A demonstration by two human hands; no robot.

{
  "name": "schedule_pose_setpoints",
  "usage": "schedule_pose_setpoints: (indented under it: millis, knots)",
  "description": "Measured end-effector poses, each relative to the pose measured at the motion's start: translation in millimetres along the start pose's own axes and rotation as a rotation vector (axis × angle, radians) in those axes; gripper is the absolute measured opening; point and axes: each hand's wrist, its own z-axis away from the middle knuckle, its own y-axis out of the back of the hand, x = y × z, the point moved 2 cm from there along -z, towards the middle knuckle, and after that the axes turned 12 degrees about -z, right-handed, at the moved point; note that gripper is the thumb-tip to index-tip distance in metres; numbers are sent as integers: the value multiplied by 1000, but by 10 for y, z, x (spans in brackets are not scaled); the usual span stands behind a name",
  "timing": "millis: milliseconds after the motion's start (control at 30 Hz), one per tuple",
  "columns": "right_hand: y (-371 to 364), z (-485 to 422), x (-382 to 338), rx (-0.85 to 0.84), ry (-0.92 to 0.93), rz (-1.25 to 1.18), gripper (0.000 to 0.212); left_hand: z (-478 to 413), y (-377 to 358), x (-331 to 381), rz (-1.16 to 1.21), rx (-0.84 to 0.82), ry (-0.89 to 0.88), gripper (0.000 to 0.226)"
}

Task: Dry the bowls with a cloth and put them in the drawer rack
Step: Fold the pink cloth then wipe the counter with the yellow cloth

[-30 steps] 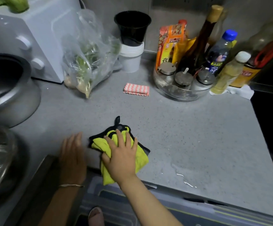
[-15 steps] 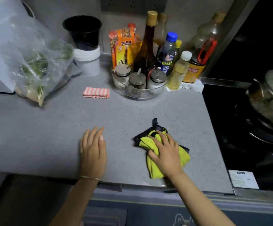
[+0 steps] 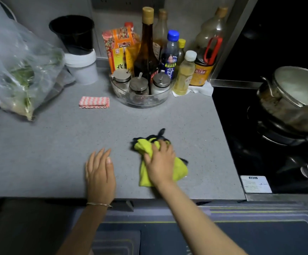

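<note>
One grey countertop (image 3: 57, 153) beside stove (image 3: 278, 144), left hand (image 3: 100, 173) flat, right hand (image 3: 160, 162) on cloth (image 3: 180, 170)

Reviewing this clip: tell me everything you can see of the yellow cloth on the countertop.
The yellow cloth is a soft-looking rag, bright yellow with black edging and a black loop sticking out at its far end. It lies crumpled and bunched on the grey countertop near the front edge, left of the stove. The right hand rests on top, fingers bent over the bunched far part. Nothing else touches it.
</note>
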Motion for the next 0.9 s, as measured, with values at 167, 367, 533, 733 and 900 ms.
schedule_pose_setpoints:
  millis: [167,367,533,733,900]
  knots:
    - [-384,371,-595,-66,58,57,44,25,4,-185,-5,18,32,67]
    - [-193,555,-70,-30,198,134,53,59,-69,-38,-20,-27,13,69]
    - [316,478,647,34,173,125,53,81,-154,358,9,-88,-61,70]
    - [1045,276,1651,136,44,116,56,78,-290,670,35,-119,-112,70]
    - [1333,-43,2050,195,-62,88,67,52,-324,684,14,-116,-126,70]
